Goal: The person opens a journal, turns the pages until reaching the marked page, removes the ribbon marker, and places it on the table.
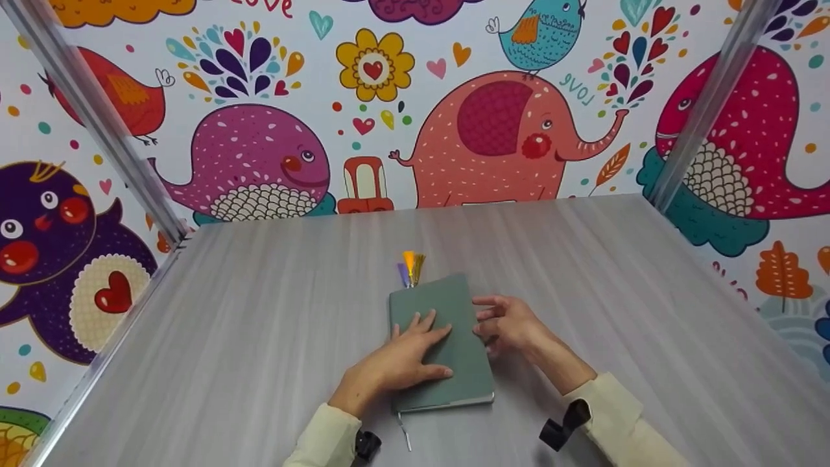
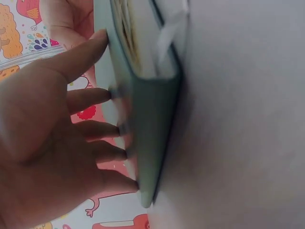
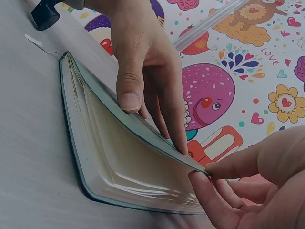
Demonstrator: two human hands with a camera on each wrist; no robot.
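A green hardcover notebook (image 1: 468, 363) lies on the table, slightly turned. My left hand (image 1: 403, 357) rests on its front cover with fingers spread. At the notebook's right edge, my right hand (image 1: 515, 327) pinches the cover between thumb and finger; in the right wrist view the cover (image 3: 143, 133) is bowed up near that corner, with cream pages (image 3: 119, 148) showing beneath. The left wrist view shows the spine (image 2: 155, 109) toward the camera. Tassels (image 1: 410, 266) in purple, orange and gold stick out at the top, and a thin pale ribbon (image 1: 405, 433) hangs from the bottom.
The grey wood-grain table (image 1: 259, 337) extends around the notebook. Metal posts (image 1: 97, 117) stand at its back corners, and a cartoon-printed wall (image 1: 363, 136) rises behind and along the sides. A black strap (image 1: 565, 425) hangs at the right sleeve.
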